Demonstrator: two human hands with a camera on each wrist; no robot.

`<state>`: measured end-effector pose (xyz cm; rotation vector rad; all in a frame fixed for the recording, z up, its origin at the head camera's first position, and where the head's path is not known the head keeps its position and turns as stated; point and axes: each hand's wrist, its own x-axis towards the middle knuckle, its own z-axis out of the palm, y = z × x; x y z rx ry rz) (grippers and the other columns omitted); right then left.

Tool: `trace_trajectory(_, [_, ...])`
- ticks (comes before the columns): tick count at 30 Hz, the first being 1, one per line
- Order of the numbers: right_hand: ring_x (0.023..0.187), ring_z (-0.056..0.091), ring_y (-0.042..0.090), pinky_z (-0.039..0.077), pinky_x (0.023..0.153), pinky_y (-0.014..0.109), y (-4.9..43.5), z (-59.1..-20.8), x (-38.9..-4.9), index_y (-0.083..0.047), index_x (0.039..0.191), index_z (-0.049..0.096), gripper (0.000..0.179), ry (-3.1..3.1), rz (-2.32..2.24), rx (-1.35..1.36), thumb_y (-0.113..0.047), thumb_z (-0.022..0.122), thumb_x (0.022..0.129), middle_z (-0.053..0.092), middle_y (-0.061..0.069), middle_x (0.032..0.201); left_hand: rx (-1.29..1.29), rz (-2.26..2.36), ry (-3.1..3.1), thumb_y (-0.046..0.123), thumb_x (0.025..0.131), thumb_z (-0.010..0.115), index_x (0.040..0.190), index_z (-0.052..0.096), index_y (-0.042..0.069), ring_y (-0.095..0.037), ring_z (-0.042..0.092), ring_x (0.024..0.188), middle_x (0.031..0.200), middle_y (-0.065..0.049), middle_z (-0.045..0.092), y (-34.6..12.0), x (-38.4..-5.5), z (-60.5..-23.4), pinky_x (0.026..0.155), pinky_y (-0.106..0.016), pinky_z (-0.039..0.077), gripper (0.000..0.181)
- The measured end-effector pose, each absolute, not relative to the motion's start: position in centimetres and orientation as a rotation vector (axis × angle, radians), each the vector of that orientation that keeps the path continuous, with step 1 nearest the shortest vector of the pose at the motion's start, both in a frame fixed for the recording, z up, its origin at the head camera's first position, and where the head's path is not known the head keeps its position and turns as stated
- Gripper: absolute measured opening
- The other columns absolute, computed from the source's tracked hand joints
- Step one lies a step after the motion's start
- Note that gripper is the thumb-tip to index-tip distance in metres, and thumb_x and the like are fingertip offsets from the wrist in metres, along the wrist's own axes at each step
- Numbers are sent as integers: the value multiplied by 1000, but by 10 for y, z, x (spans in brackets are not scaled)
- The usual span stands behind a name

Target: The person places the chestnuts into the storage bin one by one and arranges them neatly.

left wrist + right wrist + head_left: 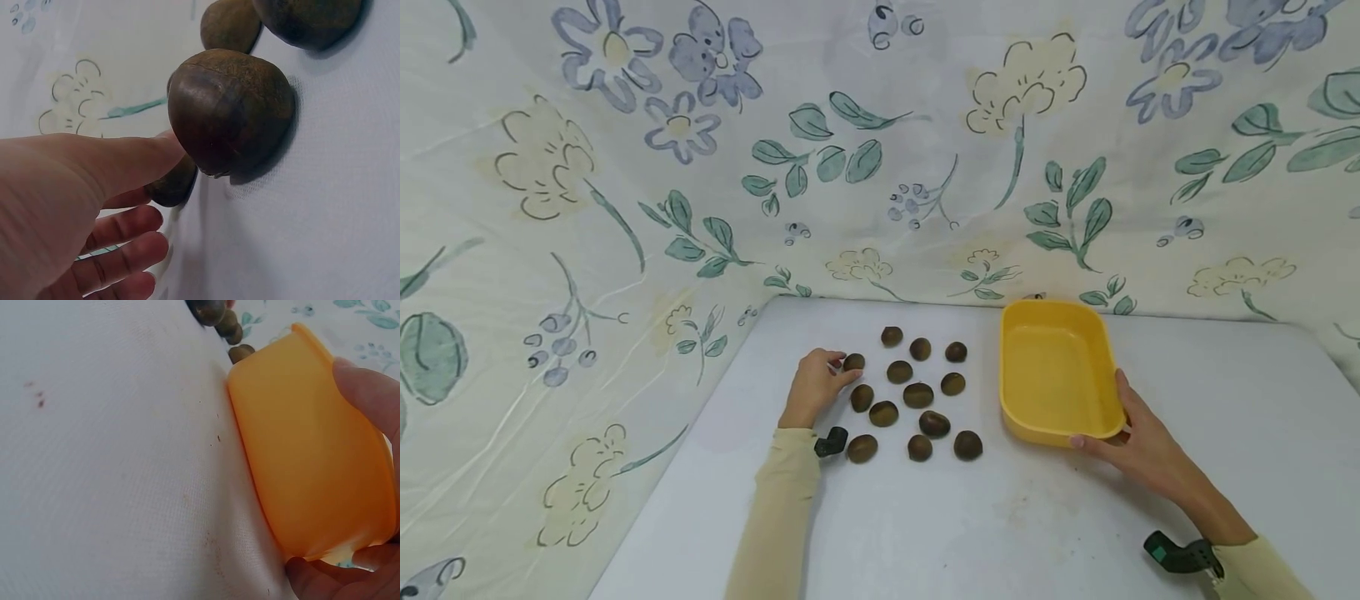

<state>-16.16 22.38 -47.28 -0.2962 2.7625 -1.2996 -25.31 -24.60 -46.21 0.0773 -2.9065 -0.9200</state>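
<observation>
Several brown chestnuts (918, 395) lie spread on the white table. At the left edge of the group, my left hand (817, 385) pinches a small chestnut (853, 362) between thumb and index finger; the other fingers are loosely bent. In the left wrist view, a nearer chestnut (231, 112) covers the thumb tip and part of the pinched chestnut (172, 184). My right hand (1146, 442) grips the near right corner of a yellow plastic tub (1011, 425), thumb at the rim and fingers round the side. Nothing lies inside the tub, which stands right of the chestnuts.
The white table (985, 533) ends at the back against a hanging flowered cloth (925, 167), which also covers the left side. Dark wrist cameras, one on the left wrist (831, 442) and one on the right (1180, 554), sit close above the table.
</observation>
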Motion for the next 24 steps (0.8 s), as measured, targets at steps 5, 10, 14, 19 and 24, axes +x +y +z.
trace_trajectory(5, [145, 36, 49, 40, 111, 63, 224, -473, -161, -20, 166, -13, 124, 2765, -1285, -287, -48, 80, 88, 7, 23, 174, 69, -907, -2896, 28, 89, 82, 128, 70, -3, -27, 66, 97, 112, -18, 71, -246, -254, -465, 83, -40, 54, 51])
trace_trajectory(10, [145, 36, 49, 40, 110, 61, 224, -473, -161, -18, 165, -13, 124, 2768, -1277, -283, -49, 79, 89, 7, 24, 173, 23, -908, -2876, 24, 89, 82, 126, 70, -4, -27, 63, 95, 116, -19, 70, -246, -253, -465, 84, -40, 52, 48])
trace_trajectory(14, [144, 38, 48, 40, 110, 60, 225, -473, -161, -19, 166, -14, 124, 2767, -1279, -287, -48, 80, 89, 8, 24, 173, 8, -916, -2864, 21, 89, 82, 126, 70, -4, -27, 63, 96, 117, -19, 70, -246, -254, -466, 86, -41, 52, 46])
trace_trajectory(19, [142, 40, 46, 41, 109, 58, 225, -471, -161, -21, 166, -12, 123, 2772, -1283, -305, -47, 80, 89, 11, 23, 173, 13, -934, -2856, 21, 91, 80, 127, 70, -2, -28, 64, 99, 118, -17, 72, -246, -254, -467, 87, -42, 53, 44])
trace_trajectory(24, [139, 43, 44, 42, 108, 57, 226, -471, -162, -20, 167, -10, 122, 2774, -1285, -319, -46, 81, 89, 15, 23, 172, 3, -941, -2845, 20, 91, 80, 126, 71, -2, -29, 66, 101, 121, -17, 73, -246, -253, -466, 89, -43, 54, 42])
